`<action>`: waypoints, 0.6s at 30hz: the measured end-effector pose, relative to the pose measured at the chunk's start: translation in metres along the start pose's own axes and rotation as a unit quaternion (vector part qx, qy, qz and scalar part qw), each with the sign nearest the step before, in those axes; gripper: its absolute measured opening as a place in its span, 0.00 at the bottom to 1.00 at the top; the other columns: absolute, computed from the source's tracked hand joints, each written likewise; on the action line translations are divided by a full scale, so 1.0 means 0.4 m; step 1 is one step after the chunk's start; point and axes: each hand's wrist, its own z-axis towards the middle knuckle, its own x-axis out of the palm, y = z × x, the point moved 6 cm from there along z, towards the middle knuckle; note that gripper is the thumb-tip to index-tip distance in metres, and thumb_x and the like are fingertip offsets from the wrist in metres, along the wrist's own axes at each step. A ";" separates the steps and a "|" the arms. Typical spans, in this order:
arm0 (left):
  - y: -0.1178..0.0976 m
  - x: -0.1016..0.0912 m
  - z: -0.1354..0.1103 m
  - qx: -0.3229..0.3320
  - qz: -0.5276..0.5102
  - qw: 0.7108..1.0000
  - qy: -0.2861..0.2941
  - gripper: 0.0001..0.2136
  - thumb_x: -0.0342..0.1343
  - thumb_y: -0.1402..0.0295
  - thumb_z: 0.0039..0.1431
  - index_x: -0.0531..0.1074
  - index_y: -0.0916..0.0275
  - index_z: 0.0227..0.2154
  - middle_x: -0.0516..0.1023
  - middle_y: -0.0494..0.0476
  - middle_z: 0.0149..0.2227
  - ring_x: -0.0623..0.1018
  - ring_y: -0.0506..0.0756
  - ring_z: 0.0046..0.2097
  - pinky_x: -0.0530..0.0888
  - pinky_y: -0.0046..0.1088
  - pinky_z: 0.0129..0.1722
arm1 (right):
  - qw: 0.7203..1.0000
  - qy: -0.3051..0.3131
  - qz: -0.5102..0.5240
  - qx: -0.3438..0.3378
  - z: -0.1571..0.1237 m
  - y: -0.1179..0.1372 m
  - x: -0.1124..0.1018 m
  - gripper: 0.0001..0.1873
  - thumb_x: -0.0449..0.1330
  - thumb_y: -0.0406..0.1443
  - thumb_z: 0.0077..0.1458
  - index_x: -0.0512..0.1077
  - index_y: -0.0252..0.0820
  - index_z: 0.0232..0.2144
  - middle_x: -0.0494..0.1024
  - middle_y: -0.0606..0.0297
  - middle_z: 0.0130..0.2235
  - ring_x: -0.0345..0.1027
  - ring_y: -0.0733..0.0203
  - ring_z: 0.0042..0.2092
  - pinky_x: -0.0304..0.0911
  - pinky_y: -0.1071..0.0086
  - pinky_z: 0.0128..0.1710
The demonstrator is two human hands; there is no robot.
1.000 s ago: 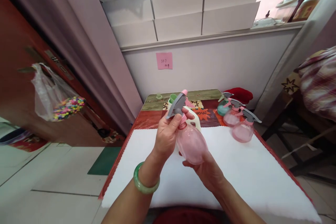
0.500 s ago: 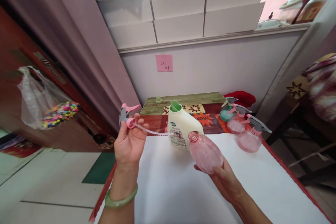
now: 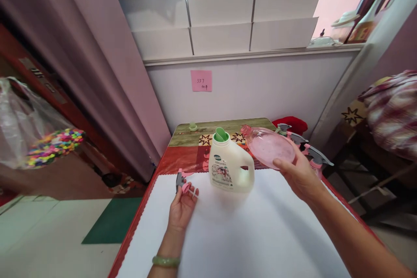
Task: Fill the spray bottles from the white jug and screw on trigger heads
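Pink bottle (image 3: 270, 147), one: we find it aloft, right of the jug (image 3: 224, 173), long axis sloping, neck leftward, apart from the jug's mouth; fingers of the right hand (image 3: 301, 176) clamped on its base. Spray head (image 3: 179, 181), one: gripped by the left hand (image 3: 181, 209), near the left edge of the worktop (image 3: 179, 156). We note spray bottles (image 3: 316, 163) partly hidden.
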 end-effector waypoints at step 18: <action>-0.003 0.003 0.003 -0.013 0.033 0.998 -0.043 0.12 0.50 0.71 0.70 0.80 0.58 0.44 0.85 0.59 0.39 0.84 0.55 0.40 0.79 0.45 0.51 | 0.960 0.037 -0.273 -0.045 0.081 0.085 0.076 0.46 0.76 0.48 0.39 0.66 0.50 0.59 0.74 0.57 0.59 0.67 0.42 0.61 0.63 0.51 0.61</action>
